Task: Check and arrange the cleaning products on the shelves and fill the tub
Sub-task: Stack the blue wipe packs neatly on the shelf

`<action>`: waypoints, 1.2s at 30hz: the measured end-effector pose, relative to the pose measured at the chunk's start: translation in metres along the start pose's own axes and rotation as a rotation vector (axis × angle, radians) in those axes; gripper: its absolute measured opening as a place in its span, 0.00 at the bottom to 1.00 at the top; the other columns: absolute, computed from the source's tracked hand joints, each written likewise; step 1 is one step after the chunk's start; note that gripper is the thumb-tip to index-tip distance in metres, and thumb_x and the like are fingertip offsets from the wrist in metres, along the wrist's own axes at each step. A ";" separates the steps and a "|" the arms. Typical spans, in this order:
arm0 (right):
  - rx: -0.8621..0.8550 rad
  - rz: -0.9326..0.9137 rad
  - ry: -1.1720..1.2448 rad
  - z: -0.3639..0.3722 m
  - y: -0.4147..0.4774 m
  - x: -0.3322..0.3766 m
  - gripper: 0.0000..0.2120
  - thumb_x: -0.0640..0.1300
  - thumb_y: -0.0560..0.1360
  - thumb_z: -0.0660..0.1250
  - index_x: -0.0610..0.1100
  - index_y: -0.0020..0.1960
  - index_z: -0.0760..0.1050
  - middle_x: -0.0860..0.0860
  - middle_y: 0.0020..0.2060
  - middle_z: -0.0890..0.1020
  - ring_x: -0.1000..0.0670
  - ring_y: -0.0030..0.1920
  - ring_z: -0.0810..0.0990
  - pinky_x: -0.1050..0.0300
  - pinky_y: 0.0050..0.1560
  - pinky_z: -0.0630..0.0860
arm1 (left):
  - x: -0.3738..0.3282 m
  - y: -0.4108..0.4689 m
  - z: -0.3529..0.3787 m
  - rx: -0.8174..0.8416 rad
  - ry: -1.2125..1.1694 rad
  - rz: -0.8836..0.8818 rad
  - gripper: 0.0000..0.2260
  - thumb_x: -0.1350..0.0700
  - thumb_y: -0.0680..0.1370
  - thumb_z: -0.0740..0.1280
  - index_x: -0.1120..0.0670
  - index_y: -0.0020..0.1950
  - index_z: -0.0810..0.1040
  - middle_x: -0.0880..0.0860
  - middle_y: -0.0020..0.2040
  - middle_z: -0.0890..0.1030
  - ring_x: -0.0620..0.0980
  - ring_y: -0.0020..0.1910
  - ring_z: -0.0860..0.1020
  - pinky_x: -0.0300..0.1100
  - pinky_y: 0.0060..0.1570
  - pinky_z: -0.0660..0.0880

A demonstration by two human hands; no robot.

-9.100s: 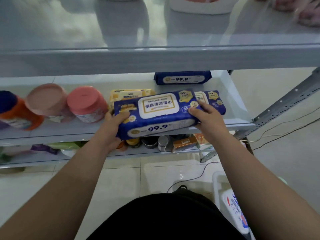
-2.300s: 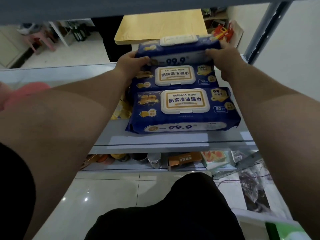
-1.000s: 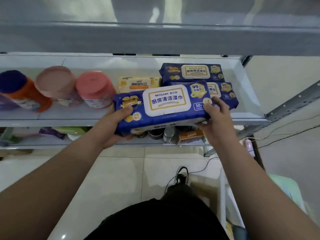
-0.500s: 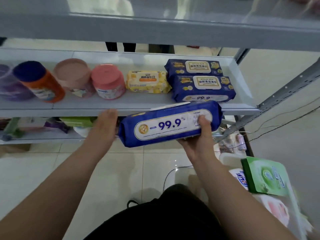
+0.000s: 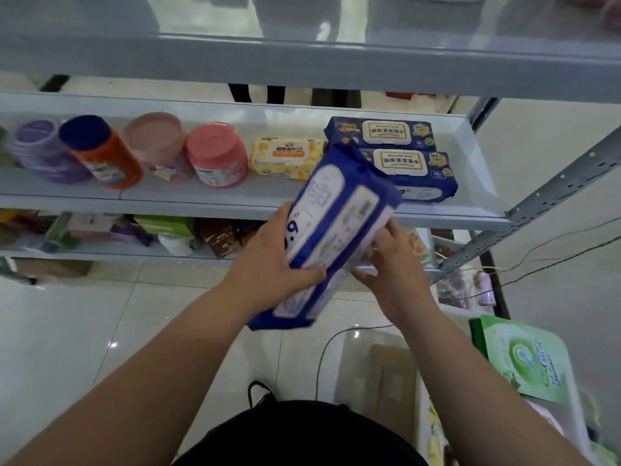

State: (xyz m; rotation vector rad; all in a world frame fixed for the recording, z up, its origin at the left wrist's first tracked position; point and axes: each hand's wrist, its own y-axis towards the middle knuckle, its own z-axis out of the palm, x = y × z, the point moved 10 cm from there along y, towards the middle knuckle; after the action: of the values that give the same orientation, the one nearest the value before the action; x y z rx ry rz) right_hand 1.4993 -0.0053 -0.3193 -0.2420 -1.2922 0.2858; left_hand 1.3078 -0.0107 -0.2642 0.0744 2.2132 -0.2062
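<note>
Wipes pack [image 5: 336, 230], blue, held tilted on end between both hands, back label upward, apparently for inspection. Left hand [image 5: 272, 260] wraps one long edge; right hand [image 5: 393, 267] curls under the opposite side. Tub [image 5: 349, 364] waits below the right hand, matching packs [image 5: 403, 163] beyond.

Seen from my remote station: pale glossy floor tiles [image 5: 84, 331] fill the lower left and carry small light reflections. A black cable [image 5: 319, 358] loops across them at centre. Thin wires [image 5: 571, 255] run over the floor at right. A black laced shoe [image 5: 260, 393] shows at bottom centre. Dark furniture legs [image 5: 240, 93] stand at the far back. I make out a brown cardboard box [image 5: 57, 269] on the floor at left.
</note>
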 end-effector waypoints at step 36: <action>0.008 0.084 0.239 0.094 0.008 -0.029 0.35 0.58 0.74 0.75 0.42 0.74 0.70 0.39 0.65 0.81 0.35 0.64 0.81 0.33 0.63 0.78 | 0.055 -0.020 -0.002 0.339 -0.973 -0.276 0.33 0.56 0.70 0.72 0.44 0.74 0.68 0.53 0.58 0.85 0.57 0.52 0.86 0.51 0.44 0.83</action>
State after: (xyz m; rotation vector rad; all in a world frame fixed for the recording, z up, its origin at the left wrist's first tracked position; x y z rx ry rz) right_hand 1.4009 -0.0064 -0.3236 -0.3147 -1.0464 0.3230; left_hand 1.2706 -0.0310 -0.3044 -0.1270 1.1958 -0.6220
